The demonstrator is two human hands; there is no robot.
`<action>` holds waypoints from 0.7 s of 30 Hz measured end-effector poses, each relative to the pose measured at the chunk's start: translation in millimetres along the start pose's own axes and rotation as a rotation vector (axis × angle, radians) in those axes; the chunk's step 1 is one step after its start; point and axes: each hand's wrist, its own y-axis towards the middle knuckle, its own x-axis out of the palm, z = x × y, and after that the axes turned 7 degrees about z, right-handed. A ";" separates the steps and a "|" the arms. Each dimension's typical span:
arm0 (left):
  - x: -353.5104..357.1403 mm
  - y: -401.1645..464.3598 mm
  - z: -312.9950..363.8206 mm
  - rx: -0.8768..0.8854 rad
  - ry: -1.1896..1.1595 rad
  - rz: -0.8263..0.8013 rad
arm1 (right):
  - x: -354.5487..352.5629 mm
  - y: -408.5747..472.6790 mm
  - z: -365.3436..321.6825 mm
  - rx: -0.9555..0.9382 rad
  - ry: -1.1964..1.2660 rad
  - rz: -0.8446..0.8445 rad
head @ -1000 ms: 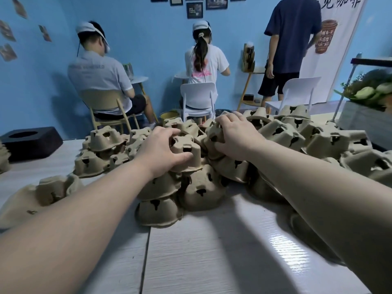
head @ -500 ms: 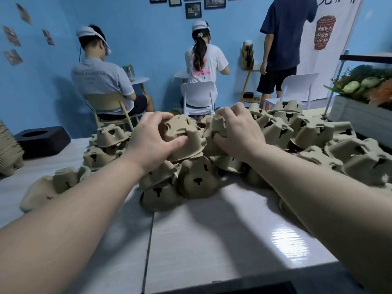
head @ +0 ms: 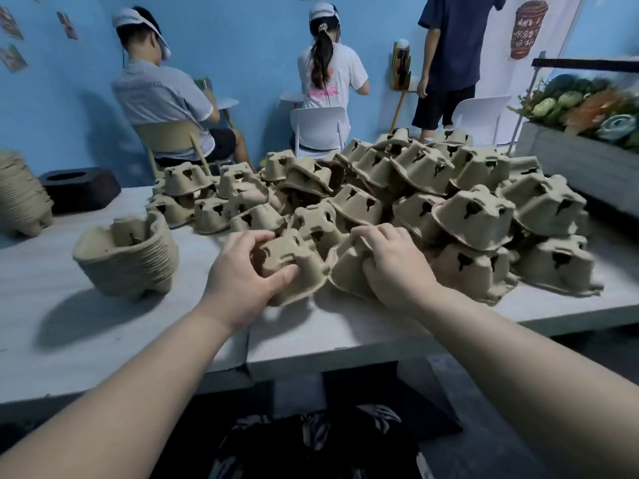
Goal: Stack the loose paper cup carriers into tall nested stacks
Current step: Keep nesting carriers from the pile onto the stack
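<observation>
A big heap of loose brown pulp cup carriers point(head: 473, 216) covers the middle and right of the white table point(head: 103, 326), most lying upside down. My left hand point(head: 238, 278) grips one upside-down carrier point(head: 297, 267) at the heap's near edge, thumb on its front wall. My right hand point(head: 394, 267) grips a second carrier point(head: 345, 271) right beside it; the two carriers touch. A nested stack of carriers point(head: 128, 257) stands open side up at the left. Another tall nested stack point(head: 24, 198) stands at the far left edge.
A black block with a round hole point(head: 81, 188) sits at the table's back left. A white planter box with artificial plants point(head: 581, 146) stands at the right. Two people sit on chairs and one stands beyond the table. The table's near edge is just below my wrists.
Both hands have pulled back from the top of the heap toward the table's near edge, each bringing a carrier along. The camera has tilted down and drawn back.
</observation>
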 end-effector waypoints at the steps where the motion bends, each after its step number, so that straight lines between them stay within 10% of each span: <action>1: 1.1 -5.7 -2.6 -0.007 0.014 -0.003 | 0.9 -4.5 1.8 -0.015 0.012 -0.059; 7: 9.0 -28.1 -14.9 -0.049 0.068 -0.050 | -4.5 -16.8 4.0 -0.053 0.075 -0.205; 16: 14.5 -44.7 -24.3 -0.079 0.053 0.001 | -12.1 -17.6 6.5 0.011 0.055 0.040; 21: 14.6 -47.2 -24.7 -0.084 0.054 0.057 | -14.0 -12.8 -1.1 0.251 0.474 0.201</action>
